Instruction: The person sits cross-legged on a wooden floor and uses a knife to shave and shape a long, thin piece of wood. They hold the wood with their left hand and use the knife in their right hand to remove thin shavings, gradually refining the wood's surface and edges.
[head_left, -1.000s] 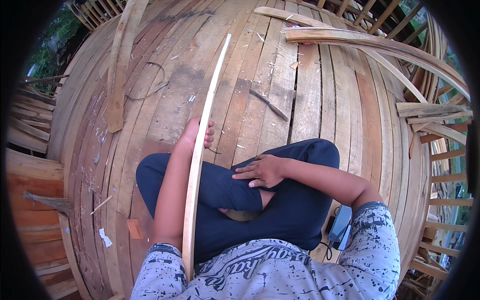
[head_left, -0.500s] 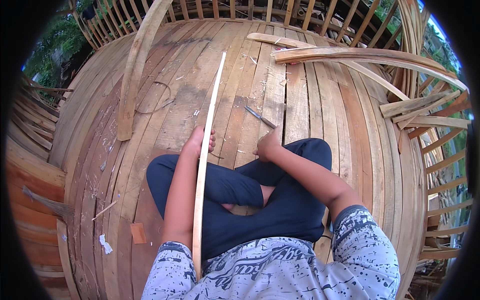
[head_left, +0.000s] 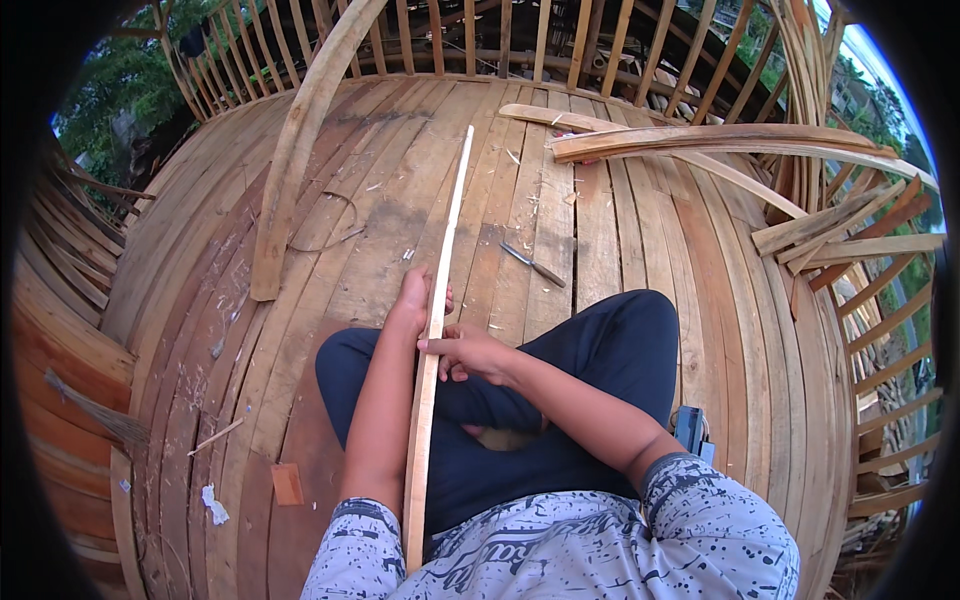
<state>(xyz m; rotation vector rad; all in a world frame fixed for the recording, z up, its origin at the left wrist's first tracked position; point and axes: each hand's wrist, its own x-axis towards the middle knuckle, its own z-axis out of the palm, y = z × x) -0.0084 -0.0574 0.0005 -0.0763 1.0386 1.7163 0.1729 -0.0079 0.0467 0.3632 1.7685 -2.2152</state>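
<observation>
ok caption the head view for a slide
Left hand and right hand on a long pale wooden strip; brown-handled blade on wooden plank floor.

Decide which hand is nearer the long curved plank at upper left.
Left hand: it grips the pale wooden strip, right of the plank. The right hand, touching that strip, is farther right.

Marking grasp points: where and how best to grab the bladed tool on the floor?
Probably mid-handle, from above and the near right. The tool lies flat on the floor, its slim brown handle slanting toward the near right, its grey blade pointing away to the left.
</observation>
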